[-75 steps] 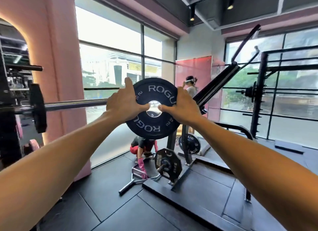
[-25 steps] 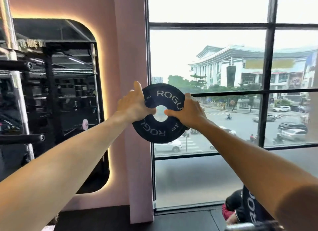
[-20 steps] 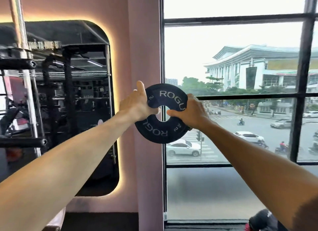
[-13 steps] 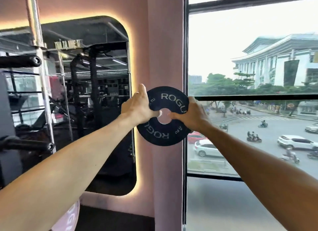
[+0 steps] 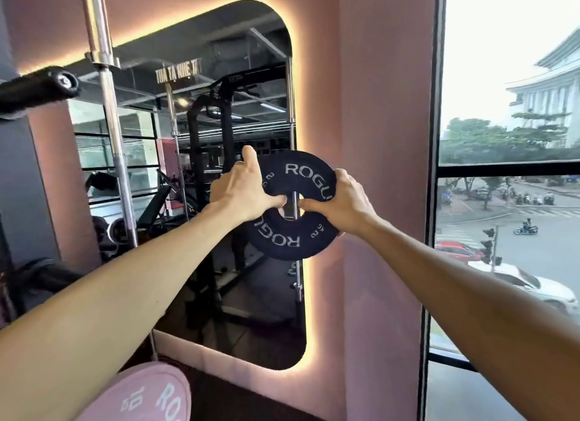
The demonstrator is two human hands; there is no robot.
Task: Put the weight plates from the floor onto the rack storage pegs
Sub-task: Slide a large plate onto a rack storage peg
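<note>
A small black weight plate point(image 5: 290, 238) with white ROGUE lettering is held upright at arm's length, in front of the mirror's right edge. My left hand point(image 5: 241, 190) grips its left rim with the thumb reaching into the centre hole. My right hand point(image 5: 343, 201) grips the right rim, its thumb also at the hole. A black storage peg point(image 5: 40, 86) sticks out at the upper left, well away from the plate. A pink ROGUE plate point(image 5: 147, 395) shows at the bottom left.
A chrome upright bar point(image 5: 108, 106) stands at the left beside the peg. A tall backlit mirror point(image 5: 238, 91) on the pink wall point(image 5: 383, 106) reflects gym racks. A large window point(image 5: 508, 138) fills the right side, with a street below.
The view has swung left from the window toward the mirror and rack; the plate stays in both hands. The peg and a pink plate have come into view.
</note>
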